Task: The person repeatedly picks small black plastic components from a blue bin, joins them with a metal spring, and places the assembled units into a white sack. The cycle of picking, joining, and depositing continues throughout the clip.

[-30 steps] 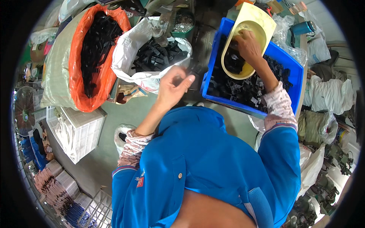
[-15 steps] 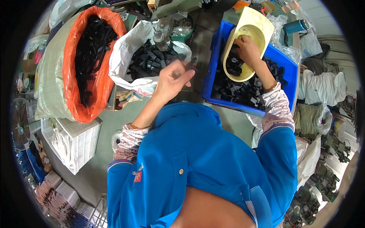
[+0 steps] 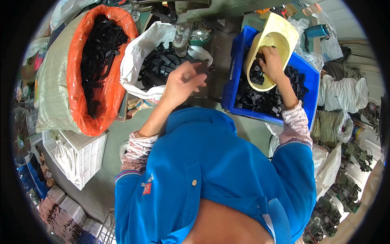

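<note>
My left hand (image 3: 181,84) is closed on a dark plastic part (image 3: 205,67), blurred at the fingertips, in front of a white sack (image 3: 132,67) of black plastic parts (image 3: 160,63). My right hand (image 3: 273,64) reaches into a pale yellow tub (image 3: 289,30) with its fingers bent together. Something small and dark shows at those fingertips, too little to name. Black pieces (image 3: 256,76) lie in the tub's near end. Tilted, the tub rests in a blue bin (image 3: 312,87) over many more small black parts (image 3: 260,99).
An orange-lined sack (image 3: 75,89) of black parts stands at the left, above a white plastic crate (image 3: 87,156). Beyond my left hand are a clear bottle-like object (image 3: 181,38) and a green bowl (image 3: 200,32) of small metal pieces. A green machine arm (image 3: 227,11) crosses the far edge.
The view has shifted a little, moving the bin and tub slightly right and down. My left hand has turned slightly, still with the dark part. My right hand's fingers have moved within the tub.
</note>
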A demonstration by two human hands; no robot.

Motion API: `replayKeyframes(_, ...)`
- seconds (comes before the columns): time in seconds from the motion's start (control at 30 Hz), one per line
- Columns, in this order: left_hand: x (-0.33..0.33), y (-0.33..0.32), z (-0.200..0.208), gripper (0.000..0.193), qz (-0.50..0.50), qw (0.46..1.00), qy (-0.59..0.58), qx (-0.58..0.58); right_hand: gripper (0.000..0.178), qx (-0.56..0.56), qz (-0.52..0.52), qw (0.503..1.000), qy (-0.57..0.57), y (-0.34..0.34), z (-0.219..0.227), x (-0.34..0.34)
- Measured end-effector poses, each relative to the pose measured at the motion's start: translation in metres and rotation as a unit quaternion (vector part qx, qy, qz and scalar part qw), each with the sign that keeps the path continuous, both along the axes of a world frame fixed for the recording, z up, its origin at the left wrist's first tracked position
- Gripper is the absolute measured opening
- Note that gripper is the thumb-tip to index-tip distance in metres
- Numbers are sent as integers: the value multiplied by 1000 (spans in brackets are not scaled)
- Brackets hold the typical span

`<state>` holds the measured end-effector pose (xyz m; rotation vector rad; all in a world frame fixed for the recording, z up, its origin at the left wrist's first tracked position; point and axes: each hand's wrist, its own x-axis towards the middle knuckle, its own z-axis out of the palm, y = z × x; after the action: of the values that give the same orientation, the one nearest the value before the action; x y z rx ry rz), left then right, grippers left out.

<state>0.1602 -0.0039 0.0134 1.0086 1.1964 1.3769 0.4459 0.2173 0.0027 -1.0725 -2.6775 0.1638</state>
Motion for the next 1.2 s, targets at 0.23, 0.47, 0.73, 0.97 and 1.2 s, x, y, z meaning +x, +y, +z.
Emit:
replayKeyframes(0.23, -17, 0, -1, 20, 15, 998, 58, 7, 20, -382, -84, 852, 349, -81, 48, -26)
replayKeyframes(0.47, -30, 1, 8, 21, 11, 986, 149, 72, 29, -528, -61, 690, 491, -117, 45, -106)
replayKeyframes(0.73, -50, -8, 16, 23, 8, 973, 218, 72, 20, -230, -67, 873, 425, -130, 25, -153)
replayKeyframes(0.97, -72, -6, 20, 22, 13, 941, 317, 115, 13, -42, 24, 934, 353, -128, 27, -178)
replayKeyframes(1.2, -93, 5, 38, 25, 0, 888, 437, 143, 16, -53, -12, 912, 406, -130, 17, -211)
